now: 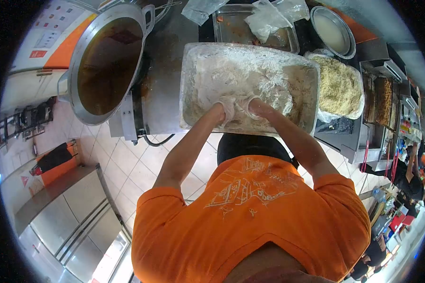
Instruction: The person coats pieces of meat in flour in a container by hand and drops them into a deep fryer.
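A large clear rectangular tub (189,89) of pale, floury powder stands on the counter in front of me, with whiter flour (269,75) at its back and right. Both of my hands are gloved and down in the powder near the tub's front wall. My left hand (227,107) and my right hand (248,104) are close together, dusted with the powder. The fingers of both are sunk in or coated by it, so their shape and anything in them cannot be made out.
A wide pot (74,89) of dark brown liquid stands at the left. Behind the tub is a metal tray (231,33) with plastic bags (268,21). At the right are a bowl of whitish liquid (330,33) and a container of yellowish crumbs (340,87). People (408,181) are far right.
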Available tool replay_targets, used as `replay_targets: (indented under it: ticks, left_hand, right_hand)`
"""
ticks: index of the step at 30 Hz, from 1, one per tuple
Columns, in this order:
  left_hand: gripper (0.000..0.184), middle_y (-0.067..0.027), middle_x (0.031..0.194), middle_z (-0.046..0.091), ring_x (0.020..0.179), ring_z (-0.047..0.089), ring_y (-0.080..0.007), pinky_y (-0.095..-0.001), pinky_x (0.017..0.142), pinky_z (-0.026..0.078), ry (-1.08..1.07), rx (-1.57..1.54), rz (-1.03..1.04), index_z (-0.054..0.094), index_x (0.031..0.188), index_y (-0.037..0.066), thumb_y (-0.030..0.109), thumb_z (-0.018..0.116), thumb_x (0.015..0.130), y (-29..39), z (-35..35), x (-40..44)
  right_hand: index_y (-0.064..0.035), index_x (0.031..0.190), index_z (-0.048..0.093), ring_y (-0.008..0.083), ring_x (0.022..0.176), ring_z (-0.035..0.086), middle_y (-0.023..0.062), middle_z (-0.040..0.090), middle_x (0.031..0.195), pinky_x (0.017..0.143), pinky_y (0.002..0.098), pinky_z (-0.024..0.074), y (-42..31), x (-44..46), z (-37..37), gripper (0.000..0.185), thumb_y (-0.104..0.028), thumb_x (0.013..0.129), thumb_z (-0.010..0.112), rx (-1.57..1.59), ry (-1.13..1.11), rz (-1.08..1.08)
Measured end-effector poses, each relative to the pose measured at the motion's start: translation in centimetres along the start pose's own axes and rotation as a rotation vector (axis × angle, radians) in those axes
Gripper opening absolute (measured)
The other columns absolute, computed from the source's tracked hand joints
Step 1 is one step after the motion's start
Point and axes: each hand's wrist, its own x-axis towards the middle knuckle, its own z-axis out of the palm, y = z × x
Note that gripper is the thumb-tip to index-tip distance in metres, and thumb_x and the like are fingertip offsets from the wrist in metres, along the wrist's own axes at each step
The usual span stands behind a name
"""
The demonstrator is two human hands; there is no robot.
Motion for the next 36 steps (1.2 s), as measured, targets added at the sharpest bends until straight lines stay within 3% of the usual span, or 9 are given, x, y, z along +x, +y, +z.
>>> replay_targets:
  ticks: [2, 6, 8, 15, 17, 20, 27, 32, 36]
  left_hand:
    - [0.024, -0.0128, 0.09, 0.057, 0.072, 0.055, -0.0251, -0.0415, 0.061, 0.047, -0.263, -0.467, 0.069, 0.057, 0.098, 0.005, 0.023, 0.046, 0.087, -1.0, -1.1, 1.4]
    - [0.021, -0.0125, 0.087, 0.058, 0.078, 0.056, -0.0247, -0.0387, 0.067, 0.048, -0.16, -0.506, 0.128, 0.057, 0.096, 0.006, 0.021, 0.049, 0.085, -0.2, -1.2, -0.3]
    - [0.025, -0.0155, 0.095, 0.06, 0.092, 0.056, -0.0257, -0.0369, 0.08, 0.046, 0.076, 1.19, 0.647, 0.058, 0.103, 0.008, 0.023, 0.052, 0.083, 0.5, -3.0, -0.1]
    - [0.044, -0.0199, 0.116, 0.052, 0.105, 0.052, -0.0301, -0.0359, 0.088, 0.041, 0.128, 1.341, 0.498, 0.053, 0.118, 0.017, 0.033, 0.058, 0.077, 5.1, -3.7, -10.8]
    - [0.044, -0.0218, 0.112, 0.054, 0.101, 0.053, -0.0334, -0.0366, 0.088, 0.041, 0.14, 1.168, 0.538, 0.057, 0.113, 0.014, 0.038, 0.057, 0.077, 3.9, -5.6, -7.7]
    - [0.044, -0.0236, 0.104, 0.057, 0.097, 0.055, -0.0345, -0.0365, 0.088, 0.041, 0.302, 1.834, 0.612, 0.059, 0.107, 0.007, 0.039, 0.055, 0.077, -0.1, -10.3, 2.1]
    - [0.031, -0.0178, 0.083, 0.058, 0.074, 0.057, -0.0269, -0.0382, 0.06, 0.044, 0.172, 0.929, 0.655, 0.06, 0.087, 0.001, 0.03, 0.055, 0.078, -4.8, -11.4, 7.7]
    - [0.019, -0.0086, 0.079, 0.056, 0.067, 0.054, -0.0248, -0.0383, 0.052, 0.043, -0.212, -0.073, 0.158, 0.059, 0.09, 0.007, 0.02, 0.056, 0.077, -3.8, -4.9, 3.6]
    - [0.023, -0.0113, 0.081, 0.057, 0.069, 0.055, -0.025, -0.0384, 0.058, 0.045, 0.041, 0.183, 0.206, 0.057, 0.094, 0.005, 0.015, 0.058, 0.075, -1.9, -2.9, 1.5]
  right_hand:
    - [-0.0009, 0.107, 0.053, 0.0149, 0.083, 0.053, 0.0062, 0.06, 0.098, 0.071, 0.0288, 0.0433, -0.7, 2.0, 0.0, 0.029, -0.013, 0.081, 0.056, -0.401, -0.076, 0.516]
    - [-0.002, 0.109, 0.051, 0.0158, 0.082, 0.052, 0.0073, 0.06, 0.097, 0.071, 0.0289, 0.0428, -4.9, 2.1, -0.7, 0.03, -0.014, 0.082, 0.056, -0.323, 0.134, 0.098]
    - [-0.0041, 0.113, 0.049, 0.0249, 0.09, 0.053, 0.0126, 0.057, 0.104, 0.084, 0.0333, 0.0413, -5.4, 2.4, -1.3, 0.032, -0.018, 0.084, 0.051, -0.318, 0.075, 0.374]
    - [-0.0024, 0.099, 0.06, 0.0238, 0.097, 0.055, 0.0151, 0.058, 0.106, 0.078, 0.0314, 0.0446, -10.6, 2.1, 0.4, 0.027, -0.016, 0.077, 0.054, -1.154, -0.659, 0.45]
    - [-0.0038, 0.093, 0.064, 0.0282, 0.096, 0.057, 0.0162, 0.059, 0.104, 0.079, 0.0325, 0.0452, -4.4, 0.4, 2.3, 0.026, -0.019, 0.076, 0.054, -1.538, -0.658, 0.068]
    - [-0.0026, 0.101, 0.061, 0.0291, 0.094, 0.057, 0.0176, 0.058, 0.104, 0.079, 0.0334, 0.0453, -0.1, 1.5, 2.4, 0.032, -0.02, 0.075, 0.054, -0.983, -0.631, 0.439]
    - [-0.0021, 0.113, 0.052, 0.0254, 0.095, 0.054, 0.0152, 0.056, 0.107, 0.085, 0.0318, 0.0422, 7.2, 2.4, 2.6, 0.038, -0.016, 0.079, 0.052, -0.993, -0.442, 0.332]
    - [-0.0026, 0.114, 0.051, 0.0249, 0.09, 0.055, 0.0145, 0.057, 0.103, 0.08, 0.0331, 0.0433, 0.9, 2.7, 2.3, 0.036, -0.017, 0.081, 0.051, -0.851, -0.233, 0.194]
    - [-0.0029, 0.114, 0.05, 0.0246, 0.087, 0.056, 0.014, 0.058, 0.099, 0.076, 0.0341, 0.0443, -5.4, 2.9, 1.2, 0.035, -0.018, 0.083, 0.049, -0.919, -0.145, 0.004]
